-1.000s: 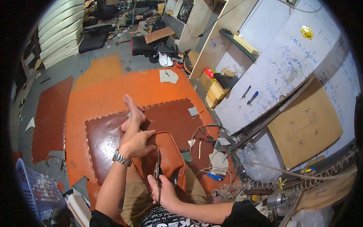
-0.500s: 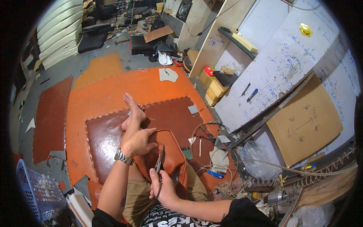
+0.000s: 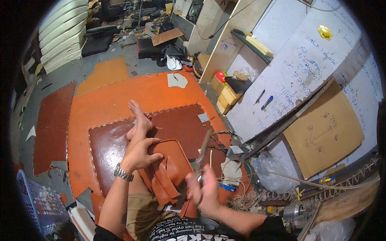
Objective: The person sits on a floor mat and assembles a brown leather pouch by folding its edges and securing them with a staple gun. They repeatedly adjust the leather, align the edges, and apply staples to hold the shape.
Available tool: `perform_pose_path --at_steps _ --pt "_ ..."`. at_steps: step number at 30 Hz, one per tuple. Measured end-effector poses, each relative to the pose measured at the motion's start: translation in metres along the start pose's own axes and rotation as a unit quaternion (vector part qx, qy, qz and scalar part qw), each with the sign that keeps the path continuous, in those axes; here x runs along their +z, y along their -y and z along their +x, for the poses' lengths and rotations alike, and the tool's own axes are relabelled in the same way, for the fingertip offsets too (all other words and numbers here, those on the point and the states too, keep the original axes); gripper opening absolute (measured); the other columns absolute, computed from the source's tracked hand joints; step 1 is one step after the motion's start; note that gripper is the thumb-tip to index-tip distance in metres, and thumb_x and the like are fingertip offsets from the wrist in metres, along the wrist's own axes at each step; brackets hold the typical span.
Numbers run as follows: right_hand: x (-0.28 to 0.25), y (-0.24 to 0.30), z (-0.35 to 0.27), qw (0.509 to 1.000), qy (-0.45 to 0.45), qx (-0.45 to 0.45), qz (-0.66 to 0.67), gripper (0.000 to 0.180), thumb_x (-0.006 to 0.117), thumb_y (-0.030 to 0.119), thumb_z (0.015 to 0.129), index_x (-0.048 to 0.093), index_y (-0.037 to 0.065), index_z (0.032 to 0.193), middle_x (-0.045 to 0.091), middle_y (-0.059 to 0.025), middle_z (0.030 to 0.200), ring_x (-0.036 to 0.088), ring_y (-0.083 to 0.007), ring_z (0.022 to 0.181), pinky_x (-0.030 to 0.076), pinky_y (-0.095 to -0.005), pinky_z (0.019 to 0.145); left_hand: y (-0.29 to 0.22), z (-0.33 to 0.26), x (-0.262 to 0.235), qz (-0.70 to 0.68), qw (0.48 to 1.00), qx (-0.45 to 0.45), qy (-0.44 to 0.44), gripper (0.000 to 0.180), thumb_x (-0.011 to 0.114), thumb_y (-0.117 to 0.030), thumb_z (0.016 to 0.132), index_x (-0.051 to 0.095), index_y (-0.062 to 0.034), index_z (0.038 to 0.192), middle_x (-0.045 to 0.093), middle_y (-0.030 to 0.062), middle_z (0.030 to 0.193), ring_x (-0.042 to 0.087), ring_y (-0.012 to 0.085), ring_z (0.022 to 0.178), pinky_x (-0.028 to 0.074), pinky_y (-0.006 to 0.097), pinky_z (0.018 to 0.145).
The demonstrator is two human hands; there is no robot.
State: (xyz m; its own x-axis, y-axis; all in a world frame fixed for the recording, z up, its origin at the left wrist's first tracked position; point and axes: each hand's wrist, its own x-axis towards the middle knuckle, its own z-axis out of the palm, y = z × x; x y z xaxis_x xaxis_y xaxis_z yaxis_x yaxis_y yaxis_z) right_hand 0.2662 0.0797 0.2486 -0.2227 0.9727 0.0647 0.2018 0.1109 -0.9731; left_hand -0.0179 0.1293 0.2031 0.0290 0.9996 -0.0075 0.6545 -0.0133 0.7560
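A padded orange-brown leather cushion cover [image 3: 173, 156] with a piped edge rests on my lap. Loose leather flaps [image 3: 163, 184] hang down its near side. My left hand [image 3: 140, 154], a metal watch on its wrist, grips the cover's far left edge, thumb on the front and index finger stretched along the top; the other fingers are mostly hidden. To the right of the cover, my right hand [image 3: 207, 195] holds scissors [image 3: 206, 146], blades pointing up and away. Hand and scissors are smeared by motion, so the blades' spread is unclear.
Under me lies an orange mat [image 3: 120, 90] with a dark red panel. Coiled hoses [image 3: 237, 199], a blue cutter [image 3: 228, 187] and leather scraps lie at right, beside a written-on white board [image 3: 289, 72]. A purple basket [image 3: 40, 205] stands at left.
My right hand has swung right, away from the cover, with the scissors. The leather flaps now hang toward me. My left hand has shifted slightly left and down, keeping its hold.
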Motion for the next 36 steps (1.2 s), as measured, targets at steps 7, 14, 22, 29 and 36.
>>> perform_pose_path --at_steps 7,14,22,29,36 --pt "-0.112 -0.218 0.144 0.902 -0.019 0.172 -0.395 0.057 0.091 0.033 0.085 0.072 0.003 0.128 0.079 -0.0239 0.112 0.075 -0.0407 0.114 0.057 -0.0495 0.1 -0.001 -0.004 0.0 -0.263 0.964 -0.011 0.04 0.06 0.091 -0.022 0.09 0.068 0.0012 0.14 0.075 0.0078 0.123 0.068 0.0141 0.114 0.057 0.033 0.101" --pt "-0.07 -0.245 0.197 0.956 0.037 0.099 -0.272 0.059 0.081 0.041 0.096 0.068 0.004 0.14 0.078 -0.0228 0.121 0.075 -0.0365 0.113 0.058 -0.0466 0.098 -0.006 -0.022 0.037 -0.172 0.976 -0.053 -0.126 0.05 0.08 -0.025 0.102 0.065 0.0041 0.139 0.074 0.0105 0.126 0.068 0.0164 0.116 0.055 0.034 0.104" --pt "0.022 -0.196 0.158 0.935 0.263 0.088 0.221 0.064 0.046 0.055 0.117 0.059 0.003 0.152 0.069 -0.0147 0.139 0.064 -0.0189 0.129 0.051 -0.0365 0.11 -0.016 -0.052 0.074 -0.028 0.928 -0.334 -0.165 0.067 0.038 -0.053 0.117 0.052 -0.0005 0.156 0.066 0.0213 0.145 0.062 0.0351 0.134 0.048 0.041 0.111" --pt "-0.018 -0.162 0.101 0.765 0.266 0.206 0.549 0.063 0.043 0.053 0.118 0.059 0.003 0.152 0.064 -0.0129 0.147 0.061 -0.019 0.131 0.051 -0.0364 0.112 -0.099 -0.042 0.078 0.109 0.963 -0.055 -0.239 0.074 0.053 -0.052 0.111 0.045 -0.0011 0.163 0.055 0.0266 0.157 0.053 0.0427 0.144 0.041 0.049 0.119" --pt "-0.04 -0.103 0.045 0.821 0.256 0.21 0.465 0.058 0.044 0.049 0.118 0.061 0.002 0.147 0.066 -0.0115 0.142 0.061 -0.0183 0.129 0.05 -0.0354 0.112 -0.212 -0.07 0.017 0.12 0.965 0.056 -0.224 0.081 0.073 -0.062 0.095 0.061 -0.0038 0.15 0.065 0.0242 0.14 0.062 0.0408 0.131 0.049 0.051 0.109"
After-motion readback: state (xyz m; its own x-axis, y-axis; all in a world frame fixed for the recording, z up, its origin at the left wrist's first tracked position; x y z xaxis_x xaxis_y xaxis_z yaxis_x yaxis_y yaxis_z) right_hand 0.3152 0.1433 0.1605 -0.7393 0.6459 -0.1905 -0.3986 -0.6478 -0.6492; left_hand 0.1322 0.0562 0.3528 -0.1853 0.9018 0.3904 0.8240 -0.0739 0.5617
